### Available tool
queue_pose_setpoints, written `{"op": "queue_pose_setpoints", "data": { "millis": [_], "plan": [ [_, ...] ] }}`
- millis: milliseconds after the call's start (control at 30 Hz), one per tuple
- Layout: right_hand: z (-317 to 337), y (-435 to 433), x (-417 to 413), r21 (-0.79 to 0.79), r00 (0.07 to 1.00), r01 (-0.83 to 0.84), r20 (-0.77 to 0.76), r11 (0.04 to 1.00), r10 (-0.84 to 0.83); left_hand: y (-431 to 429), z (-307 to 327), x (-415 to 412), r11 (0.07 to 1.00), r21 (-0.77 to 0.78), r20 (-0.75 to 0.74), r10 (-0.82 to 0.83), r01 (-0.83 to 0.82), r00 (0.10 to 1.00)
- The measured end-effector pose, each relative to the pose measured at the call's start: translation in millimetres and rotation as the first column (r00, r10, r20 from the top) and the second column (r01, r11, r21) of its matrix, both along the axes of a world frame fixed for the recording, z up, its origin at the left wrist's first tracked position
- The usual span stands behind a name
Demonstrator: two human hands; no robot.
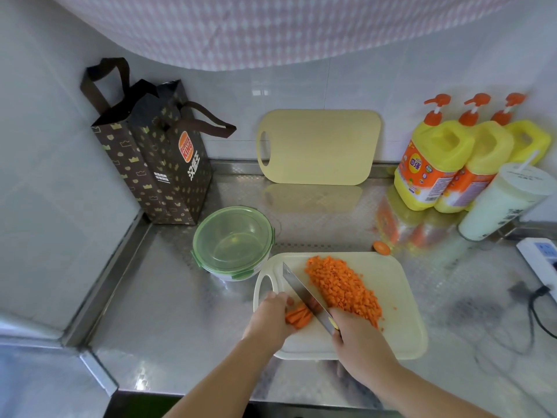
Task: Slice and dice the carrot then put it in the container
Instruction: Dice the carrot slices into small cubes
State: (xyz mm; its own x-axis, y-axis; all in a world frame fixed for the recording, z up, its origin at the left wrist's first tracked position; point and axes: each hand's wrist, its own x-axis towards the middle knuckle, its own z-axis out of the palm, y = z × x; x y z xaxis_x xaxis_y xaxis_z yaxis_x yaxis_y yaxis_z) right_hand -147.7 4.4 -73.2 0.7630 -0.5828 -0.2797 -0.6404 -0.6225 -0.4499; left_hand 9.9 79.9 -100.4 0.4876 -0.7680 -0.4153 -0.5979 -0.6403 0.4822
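Head view shows what looks like the last uncut carrot under the blade. The left hand (269, 315) curls over a short bundle of carrot sticks (298, 317) at the near left of the cutting board (401, 327), with its fingertips close to the cut face. The right hand (354, 333) is wrapped round the handle of the knife (301, 289). The blade slants across the board and meets the sticks right beside those fingers. The diced pile (343, 286) lies along the far side of the blade, running from the board's middle towards the right hand.

The main hazard, as I judge it, is how short the bundle is. The holding fingers sit very near the edge, and a stick that rolls or a knuckle that uncurls could put skin under the blade. The sticks are loose (not one solid piece), so they may splay and slip out of the grip. The board rests on the shiny steel bench (180, 312), where hard chops could make it creep. Dice may scatter too; a few crumbs lie apart from the pile.

The container (233, 242) stands just beyond the board's far left corner. Its green lid seems to be on, so tipping the dice in without lifting it would spill carrot over the bench.
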Motion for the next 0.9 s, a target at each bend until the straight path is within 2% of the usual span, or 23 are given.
{"op": "queue_pose_setpoints", "data": {
  "millis": [233,467,900],
  "plan": [
    [2,-4,2,-0.018,1.0,0.002,0.002,1.0,-0.002,2,2,3,0.996,0.051,-0.014,-0.072,0.073,0.997],
    [4,1,7,-0.013,1.0,-0.013,-0.003,1.0,0.013,1,1,-11,0.993,0.085,0.184,-0.096,0.081,0.978],
    [-1,-17,13,-0.028,0.997,-0.074,0.022,0.997,0.075,-4,0,-21,0.995,0.011,0.159,0.098,-0.101,0.982]
  ]
}}
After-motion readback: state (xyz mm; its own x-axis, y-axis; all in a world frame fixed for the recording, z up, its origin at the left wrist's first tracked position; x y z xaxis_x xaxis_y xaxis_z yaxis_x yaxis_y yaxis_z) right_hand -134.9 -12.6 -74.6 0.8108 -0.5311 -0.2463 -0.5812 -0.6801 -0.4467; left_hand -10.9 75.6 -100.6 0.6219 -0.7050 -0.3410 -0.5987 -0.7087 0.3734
